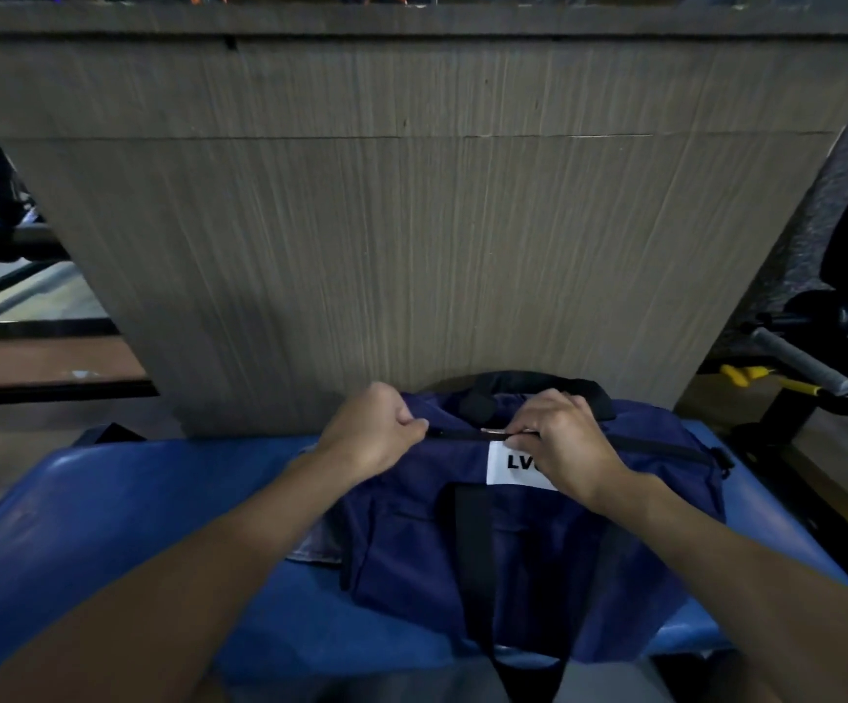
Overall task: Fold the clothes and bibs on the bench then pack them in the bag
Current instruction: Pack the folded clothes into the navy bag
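Head view looks down past a tall wood-grain panel (411, 220) onto the blue padded counter (107, 525), where a navy duffel bag (538, 550) lies against the panel's foot, right of centre. A corner of grey cloth (312, 548) shows from under the bag's left edge; no other clothes or bibs are visible, so they are probably inside, though that cannot be confirmed.

The left hand (373, 436) has its grip curled tight on the fabric at the left end of the zip (665, 445). The right hand (561, 446) half covers the white label (510, 464), its grip pinching at the zip line just beside the metal pull (495, 431).

The step looks like running the zip, though which way is not clear. To do it well, the left hand should keep the bag's top taut and anchored, and the right should draw the pull straight along the track. The fabric sags around the track, so watch for folds, or clothing inside, catching in the teeth.
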`<action>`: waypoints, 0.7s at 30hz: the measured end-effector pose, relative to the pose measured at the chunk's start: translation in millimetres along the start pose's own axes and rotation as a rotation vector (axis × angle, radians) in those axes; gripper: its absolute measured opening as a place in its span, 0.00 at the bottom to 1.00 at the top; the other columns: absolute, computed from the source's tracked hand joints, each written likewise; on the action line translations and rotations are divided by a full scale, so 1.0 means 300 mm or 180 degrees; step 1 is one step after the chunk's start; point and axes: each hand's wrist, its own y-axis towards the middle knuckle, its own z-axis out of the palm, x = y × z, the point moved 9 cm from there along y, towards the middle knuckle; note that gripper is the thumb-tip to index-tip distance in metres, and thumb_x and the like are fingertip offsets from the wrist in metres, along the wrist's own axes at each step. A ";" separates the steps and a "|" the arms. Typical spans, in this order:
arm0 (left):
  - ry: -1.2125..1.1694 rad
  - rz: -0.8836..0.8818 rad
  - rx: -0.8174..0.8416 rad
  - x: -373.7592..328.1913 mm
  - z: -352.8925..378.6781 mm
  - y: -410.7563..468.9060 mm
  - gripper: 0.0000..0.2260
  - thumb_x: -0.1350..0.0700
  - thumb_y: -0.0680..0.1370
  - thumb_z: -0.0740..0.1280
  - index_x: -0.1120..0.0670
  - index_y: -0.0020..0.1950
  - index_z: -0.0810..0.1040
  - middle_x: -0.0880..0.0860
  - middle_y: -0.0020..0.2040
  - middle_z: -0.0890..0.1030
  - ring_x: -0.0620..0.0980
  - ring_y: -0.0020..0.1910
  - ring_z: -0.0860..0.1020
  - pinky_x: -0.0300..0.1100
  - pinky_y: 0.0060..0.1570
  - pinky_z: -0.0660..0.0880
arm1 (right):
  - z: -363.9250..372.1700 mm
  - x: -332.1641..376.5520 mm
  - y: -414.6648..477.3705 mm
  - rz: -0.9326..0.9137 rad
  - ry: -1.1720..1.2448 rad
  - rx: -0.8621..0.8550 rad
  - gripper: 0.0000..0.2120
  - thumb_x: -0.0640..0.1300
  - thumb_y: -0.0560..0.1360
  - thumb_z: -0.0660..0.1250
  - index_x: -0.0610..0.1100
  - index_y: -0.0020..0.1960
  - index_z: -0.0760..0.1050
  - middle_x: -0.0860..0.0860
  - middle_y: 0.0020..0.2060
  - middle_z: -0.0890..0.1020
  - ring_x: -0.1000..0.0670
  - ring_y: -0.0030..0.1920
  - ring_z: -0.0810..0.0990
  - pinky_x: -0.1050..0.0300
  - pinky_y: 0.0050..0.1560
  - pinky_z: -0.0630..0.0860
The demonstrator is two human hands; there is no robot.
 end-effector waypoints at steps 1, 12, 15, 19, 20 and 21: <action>-0.0044 -0.0022 0.0028 0.024 -0.018 0.001 0.15 0.51 0.79 0.70 0.63 0.40 0.84 0.58 0.37 0.85 0.53 0.38 0.83 0.51 0.43 0.81 | 0.001 0.006 -0.001 -0.0005 -0.0066 -0.0018 0.04 0.46 0.76 0.70 0.48 0.47 0.82 0.58 0.48 0.80 0.54 0.58 0.71 0.61 0.56 0.54; -0.0107 -0.0147 -0.0019 0.156 -0.110 -0.022 0.17 0.51 0.79 0.69 0.62 0.36 0.81 0.59 0.36 0.82 0.52 0.34 0.78 0.54 0.41 0.79 | 0.099 0.224 0.083 -0.0644 -0.0466 0.0067 0.07 0.48 0.78 0.67 0.49 0.51 0.82 0.56 0.48 0.82 0.49 0.59 0.72 0.51 0.60 0.60; -0.0212 -0.0232 -0.0126 0.213 -0.152 -0.042 0.17 0.52 0.78 0.70 0.65 0.39 0.83 0.60 0.39 0.84 0.49 0.36 0.80 0.46 0.40 0.78 | 0.092 0.210 0.080 -0.0568 -0.0399 0.0035 0.07 0.49 0.78 0.67 0.50 0.52 0.82 0.58 0.49 0.82 0.52 0.59 0.72 0.55 0.58 0.57; -0.0398 -0.0200 -0.0226 0.234 -0.145 -0.068 0.16 0.52 0.79 0.69 0.64 0.39 0.83 0.59 0.37 0.84 0.53 0.38 0.81 0.43 0.38 0.76 | 0.094 0.224 0.077 -0.0485 -0.0454 -0.0056 0.04 0.46 0.76 0.70 0.48 0.50 0.82 0.55 0.47 0.82 0.49 0.56 0.74 0.52 0.58 0.59; -0.0443 -0.0186 -0.0294 0.245 -0.144 -0.078 0.17 0.51 0.80 0.69 0.63 0.37 0.82 0.57 0.34 0.82 0.51 0.34 0.79 0.42 0.35 0.73 | 0.092 0.226 0.072 -0.0465 -0.0460 -0.0126 0.04 0.45 0.75 0.71 0.48 0.50 0.82 0.54 0.47 0.81 0.48 0.56 0.75 0.51 0.58 0.60; -0.0506 -0.0172 -0.0382 0.264 -0.140 -0.095 0.19 0.51 0.80 0.67 0.61 0.33 0.79 0.53 0.29 0.78 0.48 0.30 0.75 0.41 0.32 0.69 | 0.092 0.233 0.062 -0.0461 -0.0477 -0.0192 0.06 0.44 0.74 0.72 0.47 0.51 0.81 0.54 0.47 0.81 0.47 0.55 0.75 0.51 0.58 0.61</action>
